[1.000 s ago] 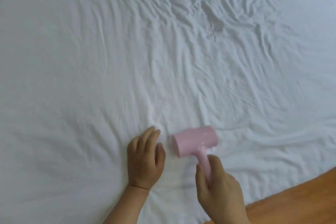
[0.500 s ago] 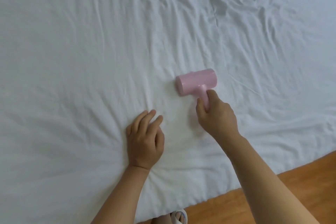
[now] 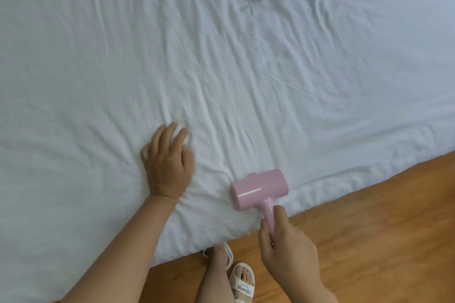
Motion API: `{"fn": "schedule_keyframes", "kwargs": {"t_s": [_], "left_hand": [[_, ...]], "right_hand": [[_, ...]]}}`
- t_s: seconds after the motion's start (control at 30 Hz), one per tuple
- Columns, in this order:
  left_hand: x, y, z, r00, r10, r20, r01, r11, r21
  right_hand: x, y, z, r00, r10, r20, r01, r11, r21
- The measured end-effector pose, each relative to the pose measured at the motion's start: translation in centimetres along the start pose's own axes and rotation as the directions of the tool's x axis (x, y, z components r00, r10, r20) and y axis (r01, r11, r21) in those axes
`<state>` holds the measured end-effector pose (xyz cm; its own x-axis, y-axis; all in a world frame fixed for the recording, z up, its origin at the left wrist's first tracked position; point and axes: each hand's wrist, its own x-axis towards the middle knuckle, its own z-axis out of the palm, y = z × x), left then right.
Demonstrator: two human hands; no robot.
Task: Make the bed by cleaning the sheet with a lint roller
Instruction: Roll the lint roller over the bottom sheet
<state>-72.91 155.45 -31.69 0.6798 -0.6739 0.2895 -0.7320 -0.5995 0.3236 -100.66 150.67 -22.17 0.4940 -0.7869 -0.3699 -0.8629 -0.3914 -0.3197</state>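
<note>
A wrinkled white sheet (image 3: 221,61) covers the bed and fills most of the view. My right hand (image 3: 288,256) grips the thin handle of a pink lint roller (image 3: 259,188), whose drum lies on the sheet close to the bed's near edge. My left hand (image 3: 167,165) rests flat on the sheet to the left of the roller, fingers spread and fairly straight, pressing the fabric down. The two hands are about a hand's width apart.
A wooden floor (image 3: 381,216) runs along the bed's near edge at the lower right. My leg and a foot in a white sandal (image 3: 242,283) stand on the floor beside the bed.
My right hand pulled the roller back from the middle of the sheet toward the near edge. The left hand stayed pressed on the sheet. The view tilted down, showing more floor and my feet.
</note>
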Motion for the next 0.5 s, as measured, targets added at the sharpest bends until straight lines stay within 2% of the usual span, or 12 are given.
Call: {"fn": "schedule_keyframes", "kwargs": {"t_s": [0.1, 0.23, 0.3, 0.37, 0.5], "left_hand": [[-3.5, 2.0, -0.7, 0.987, -0.041, 0.154, 0.025, 0.994, 0.104], [-7.0, 4.0, -1.4, 0.971, -0.099, 0.217, 0.073, 0.989, 0.125], [-7.5, 4.0, -1.7, 0.973, -0.104, 0.204, 0.096, 0.994, 0.049], [-8.1, 3.6, -2.0, 0.981, -0.093, 0.169, 0.110, 0.990, -0.090], [-9.4, 2.7, -2.9, 0.993, -0.099, 0.056, 0.113, 0.931, -0.347]], "right_hand": [[-2.2, 1.3, -0.3, 0.999, 0.028, 0.043, -0.028, 1.000, -0.011], [-4.3, 2.6, -0.3, 0.986, 0.121, 0.112, -0.120, 0.993, -0.018], [-4.7, 2.6, -0.6, 0.988, 0.099, 0.120, -0.106, 0.993, 0.052], [-4.8, 2.1, -0.9, 0.994, 0.086, 0.070, -0.101, 0.963, 0.249], [-3.4, -1.0, -1.3, 0.994, 0.057, -0.097, -0.039, 0.984, 0.175]]}}
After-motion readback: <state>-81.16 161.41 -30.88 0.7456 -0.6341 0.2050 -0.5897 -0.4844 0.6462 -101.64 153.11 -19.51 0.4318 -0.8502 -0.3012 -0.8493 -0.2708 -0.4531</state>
